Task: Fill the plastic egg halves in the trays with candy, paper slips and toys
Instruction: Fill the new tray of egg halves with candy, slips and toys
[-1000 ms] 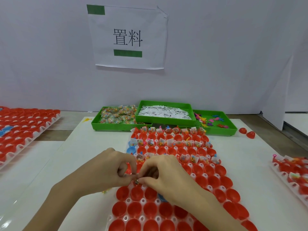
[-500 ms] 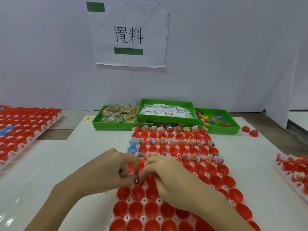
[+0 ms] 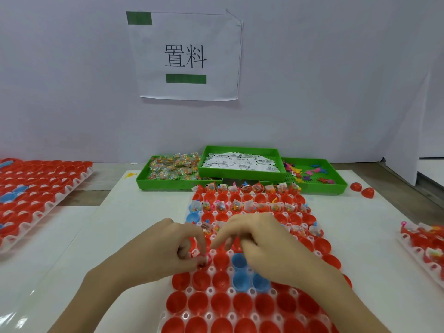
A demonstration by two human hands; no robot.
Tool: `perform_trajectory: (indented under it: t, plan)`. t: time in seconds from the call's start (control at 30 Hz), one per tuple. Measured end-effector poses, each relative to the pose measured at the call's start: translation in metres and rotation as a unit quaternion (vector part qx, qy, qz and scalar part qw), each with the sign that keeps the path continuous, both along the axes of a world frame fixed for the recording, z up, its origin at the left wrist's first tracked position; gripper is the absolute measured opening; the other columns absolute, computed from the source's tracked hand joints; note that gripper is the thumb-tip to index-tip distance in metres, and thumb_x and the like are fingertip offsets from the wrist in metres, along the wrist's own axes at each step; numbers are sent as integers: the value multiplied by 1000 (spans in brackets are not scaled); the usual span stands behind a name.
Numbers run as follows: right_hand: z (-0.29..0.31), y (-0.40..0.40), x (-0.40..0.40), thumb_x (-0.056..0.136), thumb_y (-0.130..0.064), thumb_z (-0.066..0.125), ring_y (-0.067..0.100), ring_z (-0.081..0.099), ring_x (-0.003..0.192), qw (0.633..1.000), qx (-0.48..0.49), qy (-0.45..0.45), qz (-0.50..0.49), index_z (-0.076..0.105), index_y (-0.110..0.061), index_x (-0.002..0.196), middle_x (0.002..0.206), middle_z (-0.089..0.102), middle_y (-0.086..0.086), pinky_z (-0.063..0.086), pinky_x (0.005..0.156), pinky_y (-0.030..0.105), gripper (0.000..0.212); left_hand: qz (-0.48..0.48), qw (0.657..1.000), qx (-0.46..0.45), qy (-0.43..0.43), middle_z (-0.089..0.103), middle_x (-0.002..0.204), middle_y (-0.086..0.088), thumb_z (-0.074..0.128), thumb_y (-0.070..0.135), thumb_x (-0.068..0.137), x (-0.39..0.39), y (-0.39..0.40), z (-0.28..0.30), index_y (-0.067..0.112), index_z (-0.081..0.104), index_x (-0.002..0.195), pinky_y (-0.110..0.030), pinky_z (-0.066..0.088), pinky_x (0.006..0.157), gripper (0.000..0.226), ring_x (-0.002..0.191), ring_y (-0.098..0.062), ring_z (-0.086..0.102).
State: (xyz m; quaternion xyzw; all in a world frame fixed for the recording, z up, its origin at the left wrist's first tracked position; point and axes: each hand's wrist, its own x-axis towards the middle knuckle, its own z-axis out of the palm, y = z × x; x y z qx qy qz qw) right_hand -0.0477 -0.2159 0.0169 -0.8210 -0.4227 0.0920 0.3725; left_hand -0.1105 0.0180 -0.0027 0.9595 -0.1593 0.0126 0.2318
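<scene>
A white tray [image 3: 188,290] of red egg halves [image 3: 219,302] lies in front of me, with a few blue halves [image 3: 240,263] among them. The far rows [image 3: 247,205] hold candy, slips and toys. My left hand [image 3: 165,253] pinches a small pinkish item [image 3: 203,260] between thumb and forefinger, just above a red half at the tray's left side. My right hand [image 3: 262,243] hovers over the tray's middle with loosely bent fingers pointing down and left, and nothing shows in them. Behind the tray stand green bins of candy packets [image 3: 173,167], paper slips [image 3: 240,162] and small toys [image 3: 310,171].
Another tray of red halves [image 3: 36,188] sits on the left table. A partly filled tray [image 3: 422,239] pokes in at the right edge. Two loose red halves [image 3: 361,189] lie right of the toy bin. A paper sign [image 3: 187,56] hangs on the wall.
Both hands were pinching one small item together. The right hand has let go and drawn back to the right, uncovering the blue halves; the left hand keeps the item.
</scene>
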Motion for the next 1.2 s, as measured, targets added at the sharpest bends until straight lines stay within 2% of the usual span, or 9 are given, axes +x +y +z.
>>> perform_trajectory:
  t: [0.1, 0.2, 0.4, 0.5, 0.57, 0.67, 0.77, 0.93, 1.2]
  plan:
    - [7, -13, 10, 86, 19, 39, 0, 67, 77, 996, 70, 29, -52, 83, -24, 92, 82, 72, -17, 48, 53, 22, 62, -16, 999, -28, 4, 46, 46, 9, 77, 37, 91, -2, 4, 5, 35, 63, 97, -22, 50, 61, 16, 43, -10, 42]
    - [11, -26, 21, 89, 19, 39, 2, 69, 71, 987, 128, 50, -89, 82, -24, 86, 85, 76, -13, 51, 56, 38, 61, -20, 998, -67, 0, 43, 44, 8, 79, 48, 87, -4, 8, 9, 37, 65, 95, -11, 37, 55, 19, 42, -11, 35]
    - [8, -37, 38, 93, 20, 38, 13, 74, 83, 966, 196, 114, -124, 82, -16, 84, 93, 79, -6, 54, 60, 20, 58, 135, 967, -197, -92, 41, 44, 2, 66, 55, 91, 20, 21, 6, 32, 72, 91, -19, 29, 45, 24, 43, -10, 33]
    - [5, -39, 43, 93, 20, 38, 13, 74, 83, 959, 213, 134, -130, 82, -14, 86, 92, 80, -3, 54, 62, 18, 56, 245, 947, -112, -173, 62, 56, 5, 65, 40, 98, 62, 39, 3, 33, 70, 93, -21, 40, 52, 10, 49, -6, 53]
    - [4, -40, 45, 93, 19, 38, 13, 74, 83, 958, 217, 136, -132, 82, -13, 86, 91, 80, -3, 55, 64, 19, 55, 304, 934, -20, -185, 71, 83, 0, 61, 31, 102, 94, 56, 1, 20, 72, 106, -31, 44, 63, 16, 69, -16, 61]
    - [2, -39, 46, 94, 18, 38, 14, 74, 82, 956, 221, 138, -135, 82, -13, 85, 91, 80, -3, 54, 63, 19, 54, 332, 923, 132, -143, 65, 118, -18, 55, 24, 106, 135, 82, 0, 10, 69, 127, -45, 50, 86, 30, 104, -39, 62]
    - [-1, -41, 48, 94, 17, 39, 14, 74, 81, 954, 223, 139, -141, 82, -14, 84, 92, 80, -4, 52, 62, 17, 54, 297, 932, 189, -88, 64, 133, -15, 57, 23, 105, 162, 97, 7, 13, 65, 137, -43, 47, 101, 35, 121, -37, 59]
    - [-4, -46, 54, 92, 19, 37, 10, 73, 76, 949, 229, 137, -167, 82, -17, 77, 87, 80, -5, 50, 60, 13, 59, 219, 951, 217, -23, 73, 124, -2, 59, -7, 95, 181, 98, 5, 22, 76, 121, -32, 51, 93, 43, 114, -23, 65]
    - [-6, -47, 58, 90, 19, 38, 10, 74, 75, 944, 243, 124, -184, 81, -20, 73, 83, 79, -8, 51, 60, 12, 60, 268, 925, 244, -112, 76, 112, -5, 71, 14, 96, 179, 99, -7, 16, 79, 103, -39, 56, 82, 12, 101, -27, 68]
